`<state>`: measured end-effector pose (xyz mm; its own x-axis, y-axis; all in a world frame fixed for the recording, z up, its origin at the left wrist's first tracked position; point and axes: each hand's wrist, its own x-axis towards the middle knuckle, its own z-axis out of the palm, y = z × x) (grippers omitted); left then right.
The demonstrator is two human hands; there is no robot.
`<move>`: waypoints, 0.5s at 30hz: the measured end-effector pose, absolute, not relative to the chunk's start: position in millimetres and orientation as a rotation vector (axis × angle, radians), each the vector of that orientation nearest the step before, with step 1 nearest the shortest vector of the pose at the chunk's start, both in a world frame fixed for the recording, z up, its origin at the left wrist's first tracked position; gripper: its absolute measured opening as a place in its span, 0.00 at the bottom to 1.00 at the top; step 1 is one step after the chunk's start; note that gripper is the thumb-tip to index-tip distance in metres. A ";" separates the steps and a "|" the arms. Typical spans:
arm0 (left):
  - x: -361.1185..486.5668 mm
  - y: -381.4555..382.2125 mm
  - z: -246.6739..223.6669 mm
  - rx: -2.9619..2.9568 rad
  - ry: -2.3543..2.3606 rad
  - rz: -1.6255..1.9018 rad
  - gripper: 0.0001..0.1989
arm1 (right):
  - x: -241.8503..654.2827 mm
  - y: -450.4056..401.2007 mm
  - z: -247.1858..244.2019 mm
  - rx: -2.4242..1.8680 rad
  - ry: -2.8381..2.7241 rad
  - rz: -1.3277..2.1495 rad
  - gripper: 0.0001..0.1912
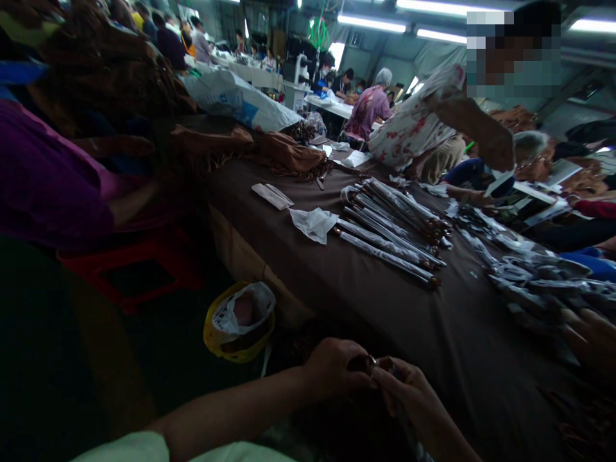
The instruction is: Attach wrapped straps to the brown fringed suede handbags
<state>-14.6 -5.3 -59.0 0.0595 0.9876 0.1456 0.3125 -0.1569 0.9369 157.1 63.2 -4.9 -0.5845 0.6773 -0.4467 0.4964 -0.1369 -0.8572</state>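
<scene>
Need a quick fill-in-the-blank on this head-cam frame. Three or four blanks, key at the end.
1. The left hand and right hand pinch a small dark piece that bears a shiny ____.
2. The cloth over the table is ____.
3. The crumpled tissue lying on that cloth is ____.
4. The plastic stool on the floor is ____.

Missing words: ring; brown; white; red.
</scene>
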 end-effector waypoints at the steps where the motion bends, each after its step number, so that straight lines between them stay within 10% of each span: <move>1: -14.5 -5.4 -60.2 1.590 1.316 1.132 0.24 | 158.1 63.3 -6.1 -1.337 -1.968 1.824 0.23; 15: -5.9 -18.9 -67.2 1.810 1.382 1.108 0.25 | 167.7 58.0 -1.0 -1.155 -2.049 1.875 0.20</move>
